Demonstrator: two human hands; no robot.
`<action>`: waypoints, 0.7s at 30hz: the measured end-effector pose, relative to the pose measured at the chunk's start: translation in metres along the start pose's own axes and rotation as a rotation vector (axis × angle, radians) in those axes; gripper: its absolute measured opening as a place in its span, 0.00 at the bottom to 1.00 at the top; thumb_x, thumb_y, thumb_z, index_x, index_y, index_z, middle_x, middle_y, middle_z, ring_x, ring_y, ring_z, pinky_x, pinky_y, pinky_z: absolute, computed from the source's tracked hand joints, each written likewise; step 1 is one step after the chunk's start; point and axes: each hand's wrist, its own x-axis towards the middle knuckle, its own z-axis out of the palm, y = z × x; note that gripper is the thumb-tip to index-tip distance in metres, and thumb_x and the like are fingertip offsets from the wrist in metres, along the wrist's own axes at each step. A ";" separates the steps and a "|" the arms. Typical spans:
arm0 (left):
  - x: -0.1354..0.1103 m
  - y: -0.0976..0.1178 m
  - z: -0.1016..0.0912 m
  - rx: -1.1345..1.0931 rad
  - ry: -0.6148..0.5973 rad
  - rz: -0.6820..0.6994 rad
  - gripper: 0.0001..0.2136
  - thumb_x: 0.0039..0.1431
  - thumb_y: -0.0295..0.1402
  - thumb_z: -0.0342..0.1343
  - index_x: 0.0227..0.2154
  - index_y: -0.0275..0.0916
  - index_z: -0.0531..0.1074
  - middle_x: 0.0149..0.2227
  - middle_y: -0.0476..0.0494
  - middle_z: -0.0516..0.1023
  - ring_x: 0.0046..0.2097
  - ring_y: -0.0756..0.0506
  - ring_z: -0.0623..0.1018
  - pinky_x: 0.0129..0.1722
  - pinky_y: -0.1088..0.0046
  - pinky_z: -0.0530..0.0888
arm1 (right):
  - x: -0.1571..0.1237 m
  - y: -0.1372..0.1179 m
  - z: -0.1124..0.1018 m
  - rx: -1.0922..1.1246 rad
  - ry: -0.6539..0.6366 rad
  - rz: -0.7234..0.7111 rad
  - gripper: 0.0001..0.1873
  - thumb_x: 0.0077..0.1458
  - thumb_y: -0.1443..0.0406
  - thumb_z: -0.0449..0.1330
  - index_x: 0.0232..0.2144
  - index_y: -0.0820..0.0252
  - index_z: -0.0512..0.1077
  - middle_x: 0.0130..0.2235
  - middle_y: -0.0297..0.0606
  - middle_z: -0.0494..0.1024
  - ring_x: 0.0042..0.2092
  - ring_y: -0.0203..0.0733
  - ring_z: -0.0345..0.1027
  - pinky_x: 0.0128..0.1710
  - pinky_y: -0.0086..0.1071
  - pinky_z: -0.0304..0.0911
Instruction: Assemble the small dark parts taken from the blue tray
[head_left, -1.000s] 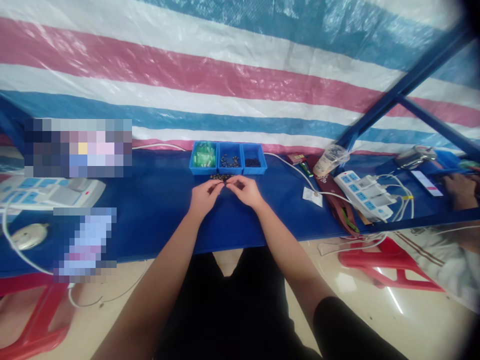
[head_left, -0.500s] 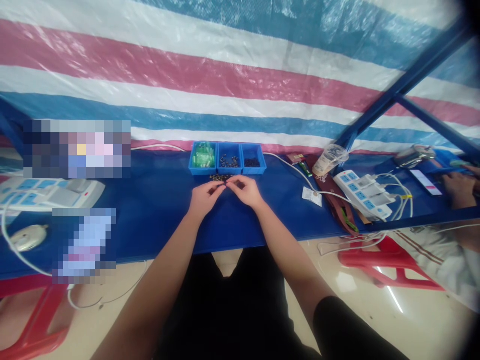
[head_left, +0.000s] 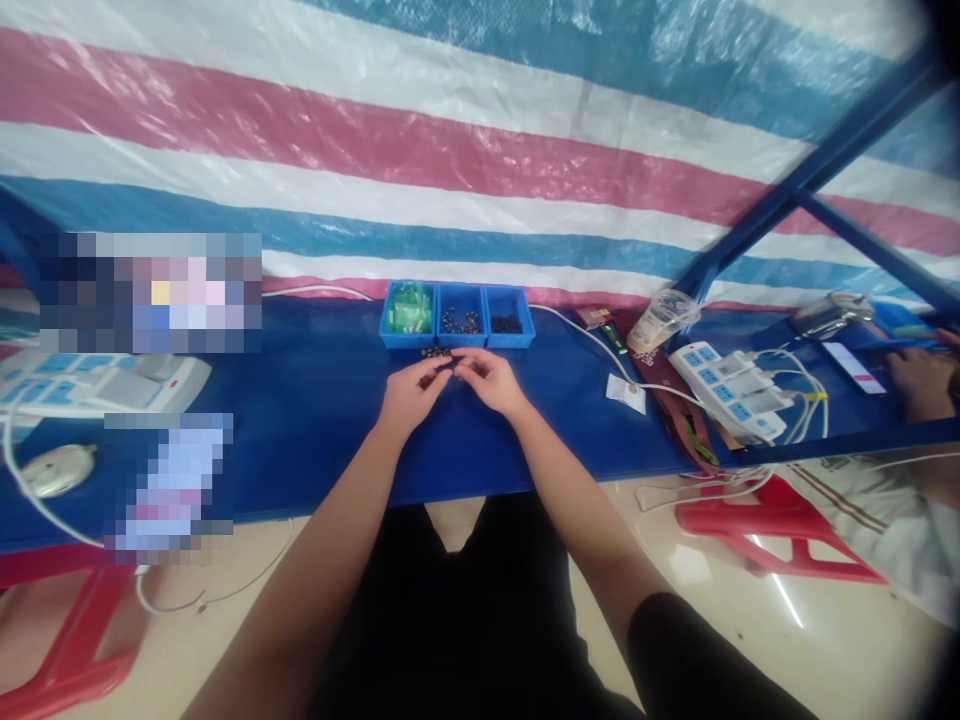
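My left hand and my right hand meet fingertip to fingertip over the blue table, both pinched on a tiny dark part too small to name. Just beyond the fingers lies a small heap of dark parts. Behind it stand three blue bins in a row: the left bin holds green pieces, the middle bin holds mixed small dark parts, and the right bin holds dark ones.
A white power strip with cables and a tipped plastic cup lie to the right. Another person's hand rests at the far right. A second power strip sits at the left. Red stools stand below.
Both hands stay at the same spot; the fingertips shifted slightly as they work the small part between them.
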 end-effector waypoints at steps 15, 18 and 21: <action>0.000 -0.001 0.000 0.027 0.007 -0.069 0.13 0.62 0.42 0.53 0.41 0.40 0.75 0.26 0.50 0.76 0.26 0.51 0.74 0.30 0.75 0.70 | 0.001 0.004 0.000 0.005 0.075 0.058 0.20 0.48 0.56 0.68 0.41 0.59 0.76 0.38 0.40 0.81 0.39 0.40 0.76 0.41 0.35 0.72; 0.000 0.000 0.000 0.021 -0.002 -0.069 0.13 0.62 0.42 0.53 0.41 0.40 0.75 0.26 0.50 0.77 0.26 0.51 0.74 0.31 0.76 0.71 | 0.001 0.002 0.000 0.013 0.097 0.069 0.17 0.48 0.56 0.69 0.38 0.60 0.78 0.37 0.41 0.82 0.37 0.41 0.77 0.40 0.36 0.72; 0.000 0.000 0.000 0.011 -0.002 -0.079 0.14 0.62 0.42 0.53 0.43 0.40 0.75 0.28 0.48 0.78 0.27 0.51 0.75 0.32 0.75 0.72 | 0.000 -0.001 -0.001 -0.021 0.151 0.068 0.16 0.47 0.55 0.69 0.36 0.59 0.79 0.37 0.41 0.83 0.36 0.41 0.77 0.40 0.36 0.73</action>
